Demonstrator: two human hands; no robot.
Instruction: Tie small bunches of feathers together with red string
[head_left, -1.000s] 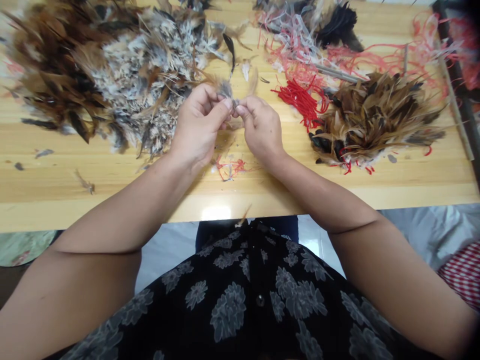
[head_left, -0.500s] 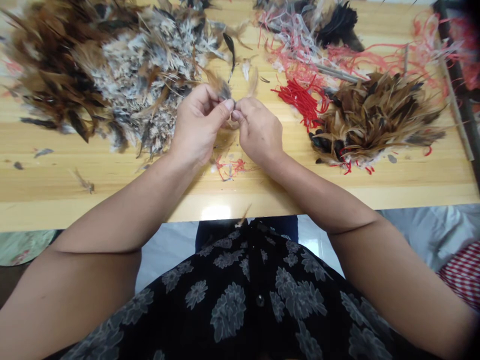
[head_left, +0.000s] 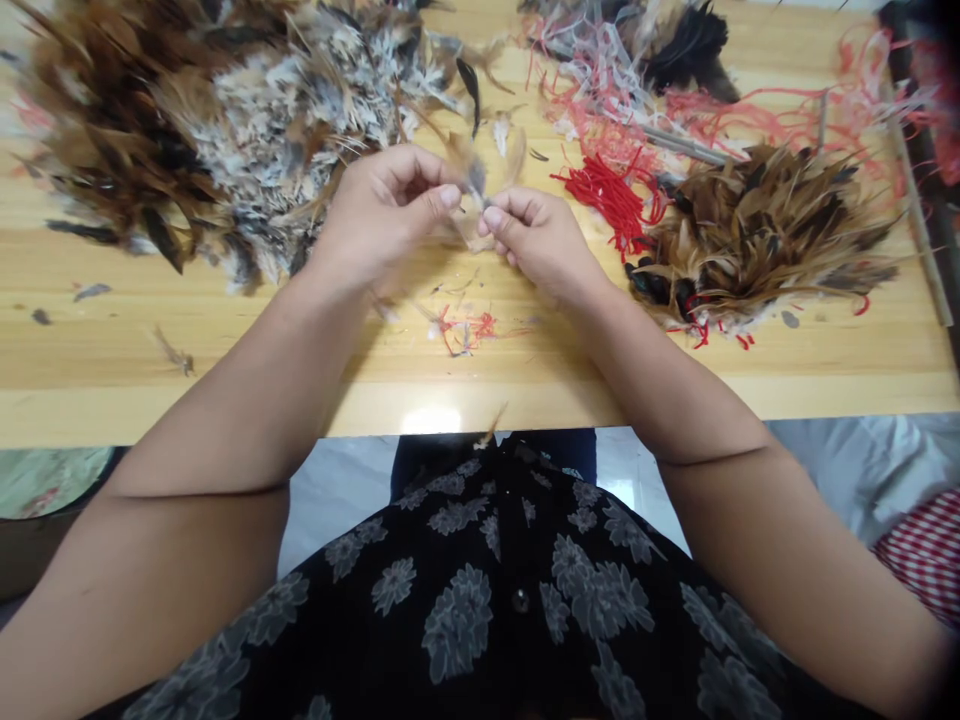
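Over the table my right hand (head_left: 544,235) pinches a small feather (head_left: 475,178) between thumb and fingertips; its fluffy brown-grey part points up and away from me. Just left of it, my left hand (head_left: 382,215) is slightly blurred, with its fingers curved and the thumb a little apart from them. I see nothing held in it. Bits of pale fluff hang between the two hands, and a blurred tuft (head_left: 384,308) shows below my left wrist. Beneath the hands lie red thread scraps (head_left: 466,328) with feather bits.
A large heap of brown and grey-white feathers (head_left: 277,130) covers the table's left. On the right lie a red thread bundle (head_left: 607,195), a brown feather bunch (head_left: 765,230), tangled pink and white strings (head_left: 600,80) and a black feather bunch (head_left: 694,50). The table's front edge (head_left: 450,425) faces me.
My hands, which met at the feather, have moved apart. The left one has drawn back to the left, and the feather stays in my right fingers.
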